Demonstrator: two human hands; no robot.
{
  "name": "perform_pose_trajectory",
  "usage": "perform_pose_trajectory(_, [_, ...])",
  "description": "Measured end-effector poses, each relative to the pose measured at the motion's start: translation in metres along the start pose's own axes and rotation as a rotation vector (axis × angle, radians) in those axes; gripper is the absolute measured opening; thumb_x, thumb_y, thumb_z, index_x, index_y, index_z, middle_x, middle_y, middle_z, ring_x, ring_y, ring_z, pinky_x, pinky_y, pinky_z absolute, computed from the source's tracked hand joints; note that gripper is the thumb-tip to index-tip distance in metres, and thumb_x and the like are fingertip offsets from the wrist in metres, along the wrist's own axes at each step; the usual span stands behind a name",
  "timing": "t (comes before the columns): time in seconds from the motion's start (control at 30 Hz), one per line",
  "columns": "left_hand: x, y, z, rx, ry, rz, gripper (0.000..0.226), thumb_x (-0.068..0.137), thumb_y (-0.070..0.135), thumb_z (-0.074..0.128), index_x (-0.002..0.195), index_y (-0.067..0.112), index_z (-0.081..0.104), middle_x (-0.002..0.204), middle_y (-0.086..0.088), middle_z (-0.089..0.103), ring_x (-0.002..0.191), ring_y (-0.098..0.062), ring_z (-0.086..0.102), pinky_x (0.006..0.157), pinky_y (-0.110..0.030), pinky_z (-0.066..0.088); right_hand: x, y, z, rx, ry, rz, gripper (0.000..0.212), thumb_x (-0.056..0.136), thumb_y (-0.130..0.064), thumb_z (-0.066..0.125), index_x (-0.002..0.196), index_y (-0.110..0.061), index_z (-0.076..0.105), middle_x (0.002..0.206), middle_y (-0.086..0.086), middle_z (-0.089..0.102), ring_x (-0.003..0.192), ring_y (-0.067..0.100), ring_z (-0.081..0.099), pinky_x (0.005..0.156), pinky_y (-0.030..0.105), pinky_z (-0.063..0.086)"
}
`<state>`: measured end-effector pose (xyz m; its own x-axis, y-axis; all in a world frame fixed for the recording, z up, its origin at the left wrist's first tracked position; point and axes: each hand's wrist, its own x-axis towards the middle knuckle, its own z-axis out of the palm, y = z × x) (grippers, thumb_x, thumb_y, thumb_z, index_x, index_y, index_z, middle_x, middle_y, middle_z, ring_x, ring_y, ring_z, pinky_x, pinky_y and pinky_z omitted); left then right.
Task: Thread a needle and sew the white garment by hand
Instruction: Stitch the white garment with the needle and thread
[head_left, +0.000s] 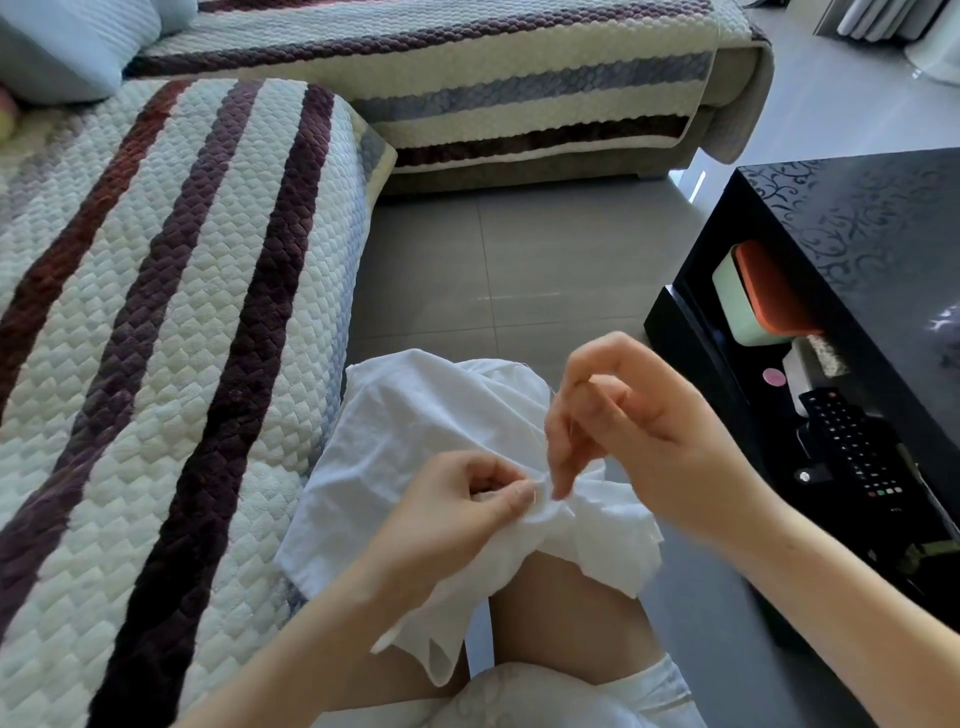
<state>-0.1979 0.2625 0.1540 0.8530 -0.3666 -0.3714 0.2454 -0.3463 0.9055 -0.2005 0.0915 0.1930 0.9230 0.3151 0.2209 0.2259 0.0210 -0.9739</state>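
You are sitting over a grey tiled floor (493, 260), which fills the middle of the frame. A sofa (182, 260) under a quilted cover with dark stripes runs down the left side and across the top. A pale blue cushion (62, 47) sits in the upper left corner. At the right edge stands a glossy black table (883, 218) with a scroll pattern on its top. On its lower shelf a pale green box with an orange lid (753, 296) leans on its side, and a black remote control (852, 447) lies below it in the frame.

The white garment (415, 415) lies in the lower middle of the frame, draped over your knees and touching the sofa's edge on the left. Its lower folds hang beside your bare right knee (571, 613).

Your left hand (457, 499) comes in from the lower left. Its fingers are curled, and thumb and forefinger pinch a small gathered bit of the cloth. Your right hand (608, 410) reaches in from the lower right and sits higher, just beside the left. Its fingers are bent downward, and the tips of thumb and forefinger pinch the same bunched spot. The two hands almost touch there. The needle and thread are too fine to make out, so you cannot tell whether the right fingers hold them as well.
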Motion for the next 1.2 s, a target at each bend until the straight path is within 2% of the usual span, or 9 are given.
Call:
perform_pose_trajectory(0.13, [0.001, -0.002, -0.019, -0.112, -0.055, -0.068, 0.011, 0.086, 0.015, 0.067, 0.082, 0.008, 0.073, 0.071, 0.006, 0.068, 0.069, 0.000, 0.061, 0.065, -0.013, 0.044, 0.019, 0.038, -0.069, -0.043, 0.174, 0.332, 0.026, 0.092, 0.006, 0.044, 0.079, -0.016, 0.051, 0.049, -0.006, 0.038, 0.041, 0.008, 0.027, 0.039, 0.018, 0.020])
perform_pose_trajectory(0.23, [0.000, -0.003, -0.027, -0.145, -0.100, -0.109, 0.017, 0.077, 0.026, 0.073, 0.079, 0.010, 0.074, 0.071, 0.002, 0.069, 0.068, -0.004, 0.061, 0.063, -0.013, 0.045, 0.043, 0.076, -0.145, -0.338, 0.558, 0.382, 0.031, 0.094, 0.005, 0.039, 0.078, -0.019, 0.051, 0.053, -0.006, 0.043, 0.040, 0.003, 0.032, 0.039, 0.018, 0.025])
perform_pose_trajectory(0.37, [-0.001, -0.006, -0.031, -0.206, -0.093, -0.120, 0.017, 0.074, 0.029, 0.078, 0.076, 0.012, 0.075, 0.072, -0.001, 0.069, 0.068, -0.006, 0.061, 0.063, -0.014, 0.046, 0.039, 0.113, -0.221, -0.926, 0.893, 0.652, 0.018, 0.096, -0.021, 0.042, 0.104, -0.012, 0.056, 0.107, 0.016, 0.062, 0.098, 0.034, 0.058, 0.082, 0.038, 0.041])
perform_pose_trajectory(0.47, [-0.001, -0.006, -0.033, -0.228, -0.104, -0.119, 0.017, 0.074, 0.026, 0.078, 0.078, 0.010, 0.076, 0.076, -0.003, 0.071, 0.071, -0.009, 0.063, 0.065, -0.014, 0.048, 0.048, 0.106, -0.187, -0.916, 0.793, 0.582, 0.020, 0.093, -0.032, 0.052, 0.102, -0.016, 0.059, 0.099, 0.009, 0.065, 0.097, 0.031, 0.058, 0.082, 0.036, 0.041])
perform_pose_trajectory(0.6, [0.001, -0.005, -0.034, -0.233, -0.099, -0.137, 0.018, 0.074, 0.025, 0.075, 0.081, 0.008, 0.075, 0.077, -0.004, 0.071, 0.072, -0.009, 0.063, 0.066, -0.016, 0.049, 0.034, 0.072, -0.090, -0.634, 0.219, 0.161, 0.016, 0.080, -0.038, 0.065, 0.081, -0.022, 0.068, 0.071, 0.005, 0.063, 0.065, 0.026, 0.054, 0.063, 0.036, 0.043])
perform_pose_trajectory(0.77, [0.002, -0.004, -0.034, -0.248, -0.116, -0.132, 0.017, 0.075, 0.025, 0.077, 0.078, 0.008, 0.076, 0.077, -0.006, 0.070, 0.070, -0.009, 0.063, 0.064, -0.016, 0.050, -0.006, 0.071, -0.034, -0.842, -0.176, 0.055, 0.030, 0.076, -0.053, 0.057, 0.084, -0.029, 0.072, 0.061, -0.015, 0.054, 0.053, -0.004, 0.040, 0.057, 0.009, 0.032])
perform_pose_trajectory(0.87, [0.003, -0.002, -0.033, -0.259, -0.125, -0.128, 0.014, 0.076, 0.023, 0.075, 0.077, 0.009, 0.076, 0.076, -0.006, 0.070, 0.068, -0.009, 0.064, 0.063, -0.016, 0.050, -0.006, 0.071, -0.030, -0.778, -0.170, 0.086, 0.028, 0.077, -0.048, 0.055, 0.074, -0.024, 0.070, 0.061, -0.007, 0.060, 0.053, -0.001, 0.041, 0.056, 0.015, 0.034])
perform_pose_trajectory(1.0, [0.002, -0.004, -0.032, -0.242, -0.111, -0.124, 0.019, 0.075, 0.024, 0.078, 0.080, 0.006, 0.074, 0.076, -0.006, 0.071, 0.069, -0.009, 0.064, 0.064, -0.016, 0.050, 0.010, 0.024, -0.043, -0.174, -0.022, 0.139, 0.009, 0.068, -0.021, 0.077, 0.063, -0.023, 0.070, 0.056, -0.002, 0.060, 0.055, 0.002, 0.049, 0.054, 0.016, 0.039])
perform_pose_trajectory(1.2, [0.010, -0.007, -0.029, -0.158, -0.071, -0.160, 0.011, 0.083, 0.016, 0.069, 0.080, 0.007, 0.075, 0.073, -0.001, 0.069, 0.069, -0.007, 0.062, 0.066, -0.016, 0.047, 0.055, -0.043, -0.083, 0.478, 0.192, -0.094, 0.017, 0.079, -0.026, 0.067, 0.062, -0.020, 0.067, 0.047, -0.011, 0.034, 0.046, 0.007, 0.020, 0.048, 0.021, 0.014])
